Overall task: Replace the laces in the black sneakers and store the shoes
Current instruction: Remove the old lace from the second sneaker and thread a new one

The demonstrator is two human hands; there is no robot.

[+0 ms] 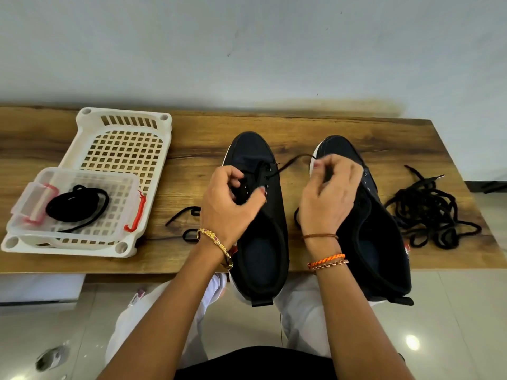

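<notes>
Head view: left hand [229,204] pinches lace [288,163] at left sneaker [260,215] eyelets, frame centre; right hand [330,193] pinches its far end over right sneaker [378,237]. Old laces [430,209] piled right on worktop [192,149].

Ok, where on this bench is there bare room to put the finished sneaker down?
Bare wood shows behind the sneakers' toes along the wall edge of the bench, and between the white basket and the left sneaker. It is crowded at the right end, where the tangled laces lie, and beside the left hand, where a loose lace trails.
</notes>
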